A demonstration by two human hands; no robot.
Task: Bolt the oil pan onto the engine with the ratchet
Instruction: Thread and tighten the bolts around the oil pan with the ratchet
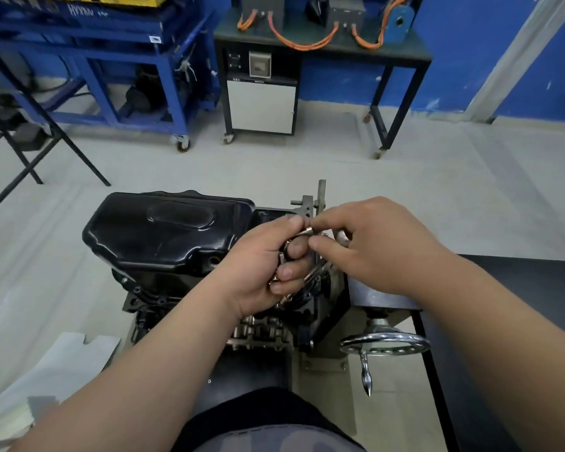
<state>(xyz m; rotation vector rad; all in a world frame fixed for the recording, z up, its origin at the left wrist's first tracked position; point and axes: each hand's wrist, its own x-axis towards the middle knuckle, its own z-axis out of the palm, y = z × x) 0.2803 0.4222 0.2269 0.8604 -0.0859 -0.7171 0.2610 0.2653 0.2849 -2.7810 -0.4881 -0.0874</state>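
The glossy black oil pan (163, 233) sits on top of the dark engine block (183, 295), which is clamped in a stand. Over the pan's right end, my left hand (265, 269) is curled round several small silver bolts (279, 259). My right hand (372, 246) meets it from the right and pinches one bolt (308, 230) between thumb and forefinger. A metal handle (341, 238), possibly the ratchet, shows just under my right fingers; most of it is hidden.
A chrome handwheel (385, 343) with a crank sticks out of the stand at the right, beside a black tabletop (519, 288). Across the floor stand a blue wheeled cart (111, 70) and a black bench (323, 50) with orange cables. White sheets (56, 370) lie at lower left.
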